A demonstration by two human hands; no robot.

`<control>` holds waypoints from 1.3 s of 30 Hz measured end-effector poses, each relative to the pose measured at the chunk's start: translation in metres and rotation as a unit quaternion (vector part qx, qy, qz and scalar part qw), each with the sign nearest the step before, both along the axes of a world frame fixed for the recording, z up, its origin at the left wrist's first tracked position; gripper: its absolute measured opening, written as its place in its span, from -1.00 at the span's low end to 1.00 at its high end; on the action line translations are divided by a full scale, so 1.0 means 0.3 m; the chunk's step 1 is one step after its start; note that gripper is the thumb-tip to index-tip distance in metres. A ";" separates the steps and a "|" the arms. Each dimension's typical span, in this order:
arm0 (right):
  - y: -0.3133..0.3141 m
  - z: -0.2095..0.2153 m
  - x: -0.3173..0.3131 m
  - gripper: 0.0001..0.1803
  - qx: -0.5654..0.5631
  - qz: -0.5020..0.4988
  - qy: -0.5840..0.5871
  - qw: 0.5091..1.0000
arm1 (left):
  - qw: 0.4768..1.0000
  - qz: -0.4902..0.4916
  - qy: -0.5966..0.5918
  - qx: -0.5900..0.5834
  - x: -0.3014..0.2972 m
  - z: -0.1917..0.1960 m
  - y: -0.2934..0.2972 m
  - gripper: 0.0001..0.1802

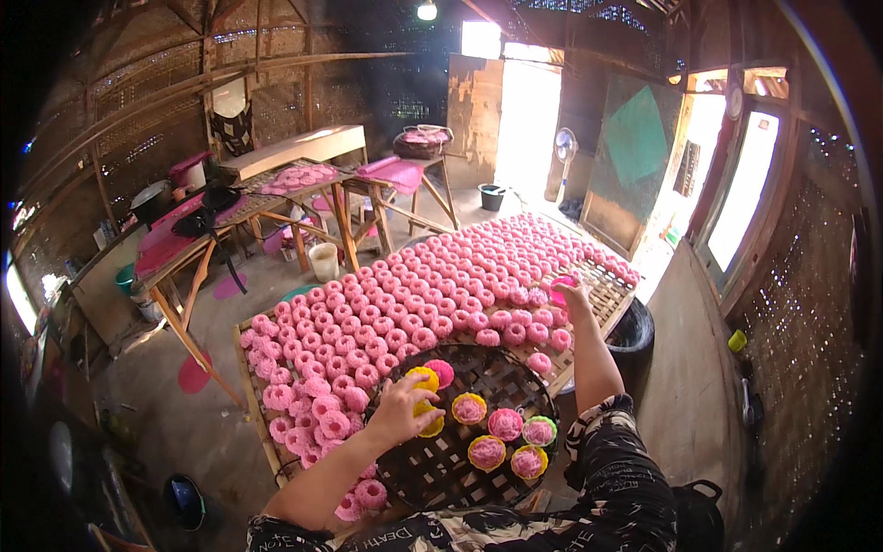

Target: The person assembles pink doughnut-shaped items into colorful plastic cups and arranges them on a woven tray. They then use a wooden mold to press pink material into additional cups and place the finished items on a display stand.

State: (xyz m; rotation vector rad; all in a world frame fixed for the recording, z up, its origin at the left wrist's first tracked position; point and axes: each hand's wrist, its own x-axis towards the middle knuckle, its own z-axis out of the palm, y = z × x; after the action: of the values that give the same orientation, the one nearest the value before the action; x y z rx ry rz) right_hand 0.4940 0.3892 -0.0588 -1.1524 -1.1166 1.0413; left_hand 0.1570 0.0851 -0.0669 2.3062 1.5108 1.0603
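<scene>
At my far left stands a wooden worktable (188,322) with pink sheeting (158,250) on it and a pot (150,199) near its back edge. A pale bucket (324,262) sits on the floor beyond my rack. The long slatted rack (600,296) runs out in front of me, covered in rows of pink ring-shaped pieces (354,317), the nearest ones at its left end heaped less evenly.

My left hand (397,411) is over the round dark basket (414,471), fingers bent across yellow cups (424,377); I cannot tell how tightly they close. A bright pink cup (440,373) lies just beside them. Further right in the basket sit five filled cups (487,452), pink strands showing inside yellow, pink and green rims.

My right hand (576,300) reaches over the rack's right part, thumb and fingers pinching a pink mould (562,286) above the loosely placed pieces. Past it are a standing fan (565,143), a black tub (635,333) and a door panel (635,138) with a green diamond.
</scene>
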 end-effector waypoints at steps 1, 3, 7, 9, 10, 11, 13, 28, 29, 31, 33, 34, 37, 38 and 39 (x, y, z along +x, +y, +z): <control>0.029 0.019 0.001 -0.45 0.003 -0.061 -0.104 0.993 | 1.000 0.004 0.007 -0.005 -0.002 -0.002 -0.002 -0.67; 0.048 0.061 -0.016 -0.41 0.074 -0.102 -0.230 0.965 | 1.000 0.015 0.021 -0.008 -0.013 -0.005 -0.009 -0.67; -0.082 0.074 -0.157 -0.49 0.069 0.167 -0.303 0.936 | 0.999 0.034 -0.002 -0.003 -0.040 -0.009 -0.020 -0.62; -0.206 0.038 -0.260 -0.47 0.136 0.292 -0.458 0.828 | 0.999 0.048 -0.009 -0.005 -0.043 -0.012 -0.022 -0.61; -0.282 0.010 -0.309 -0.45 0.197 0.313 -0.540 0.756 | 0.999 0.045 -0.010 -0.024 -0.043 -0.014 -0.022 -0.63; -0.346 -0.003 -0.350 -0.41 0.200 0.334 -0.533 0.751 | 0.999 0.042 0.004 -0.028 -0.041 -0.016 -0.021 -0.64; -0.459 -0.004 -0.409 -0.29 0.181 0.320 -0.560 0.742 | 0.999 0.034 0.020 -0.027 -0.035 -0.020 -0.018 -0.67; -0.705 0.052 -0.403 -0.43 -0.019 0.491 -0.256 0.833 | 1.000 0.006 -0.008 0.004 -0.021 -0.013 -0.026 -0.72; -0.703 0.058 -0.380 -0.43 -0.105 0.513 -0.023 0.852 | 1.000 0.004 -0.017 0.013 -0.025 -0.016 -0.024 -0.73; -0.685 0.063 -0.354 -0.46 -0.145 0.495 0.222 0.827 | 1.000 0.008 -0.022 0.009 -0.029 -0.018 -0.020 -0.70; -0.677 0.049 -0.348 -0.45 -0.189 0.426 0.332 0.820 | 1.000 0.008 -0.022 0.016 -0.020 -0.011 -0.016 -0.68; -0.677 0.036 -0.358 -0.45 -0.227 0.389 0.348 0.822 | 1.000 0.020 0.000 -0.005 -0.010 -0.005 -0.015 -0.67; -0.695 0.000 -0.382 -0.45 -0.261 0.386 0.337 0.818 | 0.998 -0.006 -0.055 0.028 0.031 0.032 -0.004 -0.44; -0.708 -0.008 -0.389 -0.44 -0.279 0.379 0.323 0.821 | 0.995 -0.008 -0.083 0.052 0.047 0.047 -0.001 -0.38; -0.720 -0.013 -0.400 -0.46 -0.256 0.410 0.307 0.820 | 0.996 -0.010 -0.066 0.057 0.059 0.063 0.007 -0.22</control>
State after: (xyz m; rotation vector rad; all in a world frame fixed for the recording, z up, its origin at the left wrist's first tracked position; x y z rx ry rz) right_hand 0.3739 0.1731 -0.0628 -0.5781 -0.7965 2.3081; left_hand 0.1746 0.0870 -0.0480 2.2684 1.4089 1.2965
